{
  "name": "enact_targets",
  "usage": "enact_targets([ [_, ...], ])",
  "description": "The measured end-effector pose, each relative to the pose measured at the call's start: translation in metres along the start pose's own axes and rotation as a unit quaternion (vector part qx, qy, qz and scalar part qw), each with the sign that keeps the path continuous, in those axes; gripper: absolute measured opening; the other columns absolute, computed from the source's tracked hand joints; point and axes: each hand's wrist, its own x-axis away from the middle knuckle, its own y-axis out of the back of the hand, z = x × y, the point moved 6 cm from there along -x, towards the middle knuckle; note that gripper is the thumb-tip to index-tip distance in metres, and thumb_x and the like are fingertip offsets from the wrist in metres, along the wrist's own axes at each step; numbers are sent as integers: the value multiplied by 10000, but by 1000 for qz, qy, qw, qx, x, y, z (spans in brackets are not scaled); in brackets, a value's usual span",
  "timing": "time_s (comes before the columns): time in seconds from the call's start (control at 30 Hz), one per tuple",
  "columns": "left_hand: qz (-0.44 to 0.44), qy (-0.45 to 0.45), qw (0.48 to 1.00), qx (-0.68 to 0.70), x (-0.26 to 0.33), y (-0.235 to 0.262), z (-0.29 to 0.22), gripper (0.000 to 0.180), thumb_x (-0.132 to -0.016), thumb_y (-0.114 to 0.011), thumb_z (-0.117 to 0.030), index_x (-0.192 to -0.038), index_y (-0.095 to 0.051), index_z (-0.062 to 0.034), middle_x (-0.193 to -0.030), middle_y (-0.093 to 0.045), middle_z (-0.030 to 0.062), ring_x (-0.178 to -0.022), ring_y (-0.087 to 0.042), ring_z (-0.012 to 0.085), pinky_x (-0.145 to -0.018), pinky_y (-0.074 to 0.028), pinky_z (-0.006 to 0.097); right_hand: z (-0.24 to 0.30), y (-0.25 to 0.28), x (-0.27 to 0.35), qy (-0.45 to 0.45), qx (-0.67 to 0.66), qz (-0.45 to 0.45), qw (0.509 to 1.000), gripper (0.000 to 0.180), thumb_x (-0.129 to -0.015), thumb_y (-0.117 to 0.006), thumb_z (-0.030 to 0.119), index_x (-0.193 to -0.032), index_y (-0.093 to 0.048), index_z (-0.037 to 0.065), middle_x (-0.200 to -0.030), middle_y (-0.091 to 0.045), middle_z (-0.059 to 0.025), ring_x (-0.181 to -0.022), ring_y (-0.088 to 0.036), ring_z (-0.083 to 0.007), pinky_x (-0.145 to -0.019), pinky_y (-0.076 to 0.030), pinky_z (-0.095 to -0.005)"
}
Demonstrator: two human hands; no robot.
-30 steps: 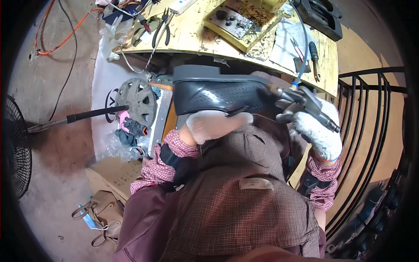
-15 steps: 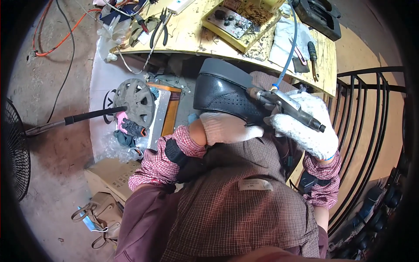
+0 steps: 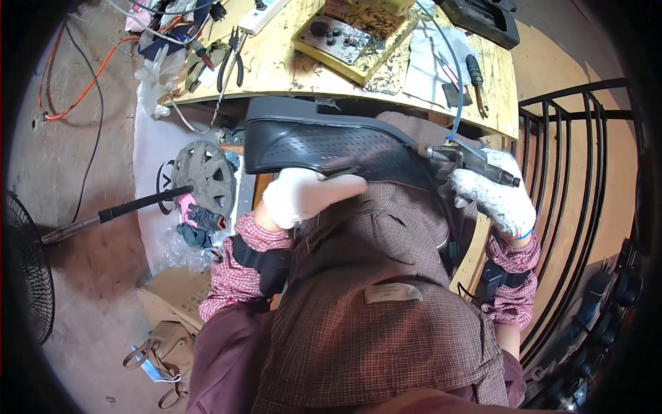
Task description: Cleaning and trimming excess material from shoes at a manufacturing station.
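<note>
A black perforated leather shoe (image 3: 331, 146) lies on its side across my lap, its heel at the left and its sole turned toward the workbench. My left hand (image 3: 296, 196), in a white knitted glove, grips the shoe's near edge close to the heel. Its thumb points right, while the other fingers are mostly hidden. In my right hand (image 3: 493, 196), also white-gloved, is a slim metal air tool (image 3: 476, 164) with a blue hose (image 3: 460, 96). The tool's tip is at the sole edge near the toe; whether it touches cannot be made out.
Pliers (image 3: 231, 65), a yellow control box (image 3: 334, 45) and a black-handled tool (image 3: 476, 83) lie on the scrap-strewn workbench (image 3: 269, 76). A fan (image 3: 27, 269) stands at the left, beside a grey wheel cover (image 3: 203, 178). Black metal rails (image 3: 562, 172) run along the right.
The shoe has turned and shifted left, showing more of its length. My left hand has moved left with it. My right hand still holds the air tool, now nearer the toe.
</note>
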Motion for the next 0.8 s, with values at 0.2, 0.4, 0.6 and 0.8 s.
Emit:
enact_targets([
  [0.2, -109, -107, 985, -76, 19, 30, 11, 233, -874, -680, -110, -1098, -737, -84, -907, -751, 86, -679, -702, 206, -628, -537, 270, -16, 10, -6, -48, -2, 16, 999, 244, -869, -762, 102, -1061, -711, -40, -802, -714, -83, -723, -688, -137, -629, -537, -234],
  [0.4, -254, 156, 799, 522, 27, 39, 61, 325, -846, -684, -101, -1132, -688, 52, -1070, -718, 139, -955, -689, 235, -897, -540, 355, -14, 25, -45, 167, 267, -21, 949, 283, -861, -776, 138, -1086, -709, -19, -881, -700, -47, -701, -647, -128, -667, -510, -256],
  [0.6, -231, 90, 765, 595, 22, 26, 59, 384, -919, -598, -141, -1239, -615, 70, -1220, -661, 173, -1105, -651, 275, -997, -506, 399, 17, -23, -147, 181, 98, -66, 976, 382, -955, -629, 352, -1127, -704, 18, -992, -693, -28, -855, -598, -114, -792, -479, -252],
  [0.8, -230, 93, 735, 631, -1, 3, 42, 400, -955, -555, -185, -1276, -594, 52, -1264, -638, 163, -1143, -629, 274, -1011, -494, 387, 34, -37, -98, 391, 277, -313, 820, 570, -915, -676, 321, -1369, -530, 9, -1198, -623, -154, -1041, -619, -237, -920, -503, -363],
])
